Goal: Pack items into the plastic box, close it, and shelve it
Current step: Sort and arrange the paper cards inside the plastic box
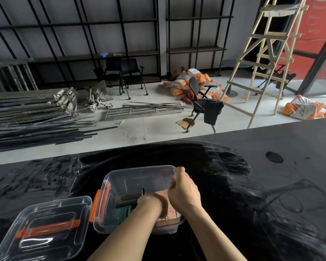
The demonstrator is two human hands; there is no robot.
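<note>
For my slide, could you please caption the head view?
Both hands reach into the open plastic box; its lid lies beside it.

Both forearms are bare and come up from the near edge of the counter, close together. The left hand (154, 204) reaches down with the wrist bent, and its fingers are hidden from view, so its grip cannot be told. The right hand (184, 189) is curled, with the knuckles up and the fingers bent over a rim, just beside the left wrist.
</note>
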